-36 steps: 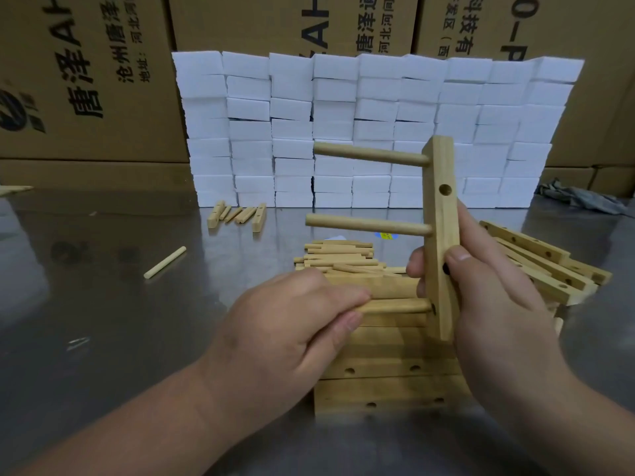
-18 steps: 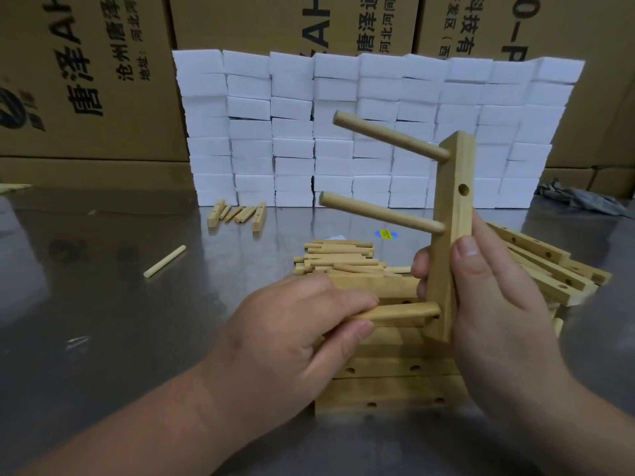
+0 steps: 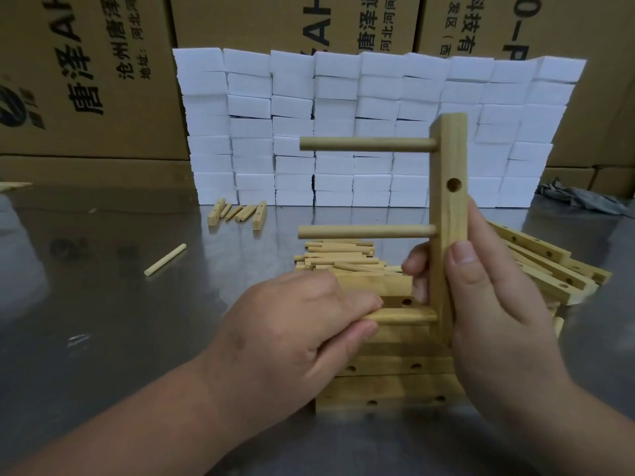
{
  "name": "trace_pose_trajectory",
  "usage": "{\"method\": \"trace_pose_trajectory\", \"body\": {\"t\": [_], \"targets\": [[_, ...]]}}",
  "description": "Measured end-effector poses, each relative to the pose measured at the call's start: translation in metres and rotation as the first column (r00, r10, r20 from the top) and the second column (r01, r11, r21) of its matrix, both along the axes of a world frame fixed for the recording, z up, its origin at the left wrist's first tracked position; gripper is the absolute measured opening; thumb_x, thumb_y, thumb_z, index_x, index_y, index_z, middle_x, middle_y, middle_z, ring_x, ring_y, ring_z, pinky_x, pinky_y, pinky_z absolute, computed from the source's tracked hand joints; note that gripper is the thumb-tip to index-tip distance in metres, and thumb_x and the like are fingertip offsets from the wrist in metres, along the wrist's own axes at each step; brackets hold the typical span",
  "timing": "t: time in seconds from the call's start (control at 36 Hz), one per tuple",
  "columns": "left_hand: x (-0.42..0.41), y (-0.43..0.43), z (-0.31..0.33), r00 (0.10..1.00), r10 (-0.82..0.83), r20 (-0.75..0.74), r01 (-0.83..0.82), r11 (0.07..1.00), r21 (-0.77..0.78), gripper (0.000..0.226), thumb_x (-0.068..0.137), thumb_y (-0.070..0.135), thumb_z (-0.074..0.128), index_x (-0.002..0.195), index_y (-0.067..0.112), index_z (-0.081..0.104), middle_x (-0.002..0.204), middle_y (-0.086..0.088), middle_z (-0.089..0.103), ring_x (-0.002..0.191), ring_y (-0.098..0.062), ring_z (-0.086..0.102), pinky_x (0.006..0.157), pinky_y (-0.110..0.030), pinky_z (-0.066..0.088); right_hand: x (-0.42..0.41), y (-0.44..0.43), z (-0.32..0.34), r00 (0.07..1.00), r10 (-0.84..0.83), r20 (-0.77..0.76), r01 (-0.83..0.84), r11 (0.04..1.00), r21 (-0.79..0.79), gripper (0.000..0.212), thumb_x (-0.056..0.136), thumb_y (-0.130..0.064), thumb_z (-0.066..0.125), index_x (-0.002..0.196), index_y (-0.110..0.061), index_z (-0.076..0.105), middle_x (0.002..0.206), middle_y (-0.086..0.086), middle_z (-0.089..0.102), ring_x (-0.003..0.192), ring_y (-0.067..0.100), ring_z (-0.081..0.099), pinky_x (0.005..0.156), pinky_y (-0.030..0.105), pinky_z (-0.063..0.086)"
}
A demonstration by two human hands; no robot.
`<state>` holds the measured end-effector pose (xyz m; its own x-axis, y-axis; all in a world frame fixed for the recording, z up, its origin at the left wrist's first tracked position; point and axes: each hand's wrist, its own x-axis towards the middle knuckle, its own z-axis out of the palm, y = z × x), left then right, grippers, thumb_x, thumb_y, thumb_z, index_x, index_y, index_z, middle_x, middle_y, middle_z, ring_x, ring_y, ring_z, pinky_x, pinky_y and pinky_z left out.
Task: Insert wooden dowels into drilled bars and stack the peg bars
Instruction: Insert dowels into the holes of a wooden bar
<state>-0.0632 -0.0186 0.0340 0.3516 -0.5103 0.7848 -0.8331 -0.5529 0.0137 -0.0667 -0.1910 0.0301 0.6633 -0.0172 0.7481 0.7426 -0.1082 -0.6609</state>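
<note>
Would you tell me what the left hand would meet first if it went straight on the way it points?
Probably the upright drilled bar that the right hand holds: the left hand pinches the lowest dowel and points along it toward that bar. Depth is unclear.

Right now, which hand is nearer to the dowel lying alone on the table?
Left. The left hand is right of the lone dowel; the right hand is farther right.

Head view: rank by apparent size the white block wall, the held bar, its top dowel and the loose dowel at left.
1. white block wall
2. held bar
3. top dowel looks bigger than the loose dowel, but it is nearer the camera, so unsure.
</note>
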Motion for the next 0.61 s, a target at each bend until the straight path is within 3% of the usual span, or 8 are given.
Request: {"method": "trace_pose_trajectory", "body": {"t": [0.08,0.14,0.28,0.39,0.5,0.61], "targets": [[-0.0012,0.0003,0.0023,1.000,0.009,0.004,-0.010,1.000,0.019,0.027,0.089,0.022,0.049,0.096,0.007,0.070,0.065,0.000,0.054,0.062,-0.008,0.043,0.059,-0.016,0.033,-0.0007,0.0037,0.0013,0.996,0.086,-0.026,-0.082,0.989,0.121,0.051,0.090,-0.029,0.036,0.140,-0.020,0.038,0.082,-0.001,0.066,0.074,0.012,0.065,0.071,0.020,0.052],[-0.0012,0.0000,0.0027,1.000,0.016,0.003,-0.016,0.999,0.039,0.029,0.089,0.022,0.048,0.096,0.005,0.071,0.066,-0.001,0.055,0.063,-0.009,0.044,0.059,-0.017,0.034,-0.0017,0.0053,0.0030,0.991,0.133,-0.032,-0.125,0.976,0.180,0.046,0.097,-0.038,0.036,0.139,-0.019,0.041,0.085,0.004,0.067,0.077,0.018,0.068,0.072,0.024,0.054],[-0.0039,-0.0021,0.0030,1.000,0.018,-0.017,-0.018,0.999,0.041,0.029,0.090,0.024,0.047,0.095,0.008,0.070,0.065,0.002,0.053,0.062,-0.007,0.043,0.061,-0.012,0.029,-0.0013,0.0042,0.0028,0.985,0.169,-0.042,-0.159,0.973,0.168,0.053,0.094,-0.030,0.033,0.136,0.001,0.042,0.081,0.006,0.066,0.077,0.021,0.067,0.071,0.027,0.054],[-0.0050,-0.0031,0.0009,0.993,0.009,-0.121,-0.006,1.000,0.024,0.014,0.089,0.030,0.045,0.097,0.028,0.055,0.064,0.007,0.054,0.061,-0.006,0.047,0.054,-0.019,0.038,-0.0015,0.0038,0.0009,0.985,0.168,-0.031,-0.161,0.973,0.163,0.054,0.087,-0.025,0.034,0.131,0.004,0.045,0.076,0.002,0.064,0.071,0.018,0.066,0.068,0.024,0.053],[-0.0070,-0.0045,0.0014,0.972,-0.023,-0.235,0.022,1.000,-0.007,0.015,0.089,0.034,0.043,0.098,0.028,0.052,0.067,0.010,0.056,0.064,-0.004,0.052,0.054,-0.023,0.042,-0.0025,0.0059,-0.0005,0.987,0.161,-0.024,-0.153,0.969,0.194,0.054,0.088,-0.025,0.033,0.131,0.004,0.045,0.074,0.001,0.063,0.069,0.016,0.065,0.065,0.020,0.051],[-0.0079,-0.0066,0.0014,0.934,-0.052,-0.352,0.032,0.997,-0.064,0.024,0.086,0.042,0.041,0.094,0.024,0.054,0.075,0.007,0.057,0.063,-0.002,0.052,0.053,-0.016,0.039,-0.0013,0.0065,-0.0037,0.989,0.139,-0.045,-0.128,0.973,0.193,0.053,0.087,-0.026,0.034,0.129,0.004,0.046,0.073,0.000,0.063,0.070,0.017,0.065,0.066,0.023,0.052]]}}
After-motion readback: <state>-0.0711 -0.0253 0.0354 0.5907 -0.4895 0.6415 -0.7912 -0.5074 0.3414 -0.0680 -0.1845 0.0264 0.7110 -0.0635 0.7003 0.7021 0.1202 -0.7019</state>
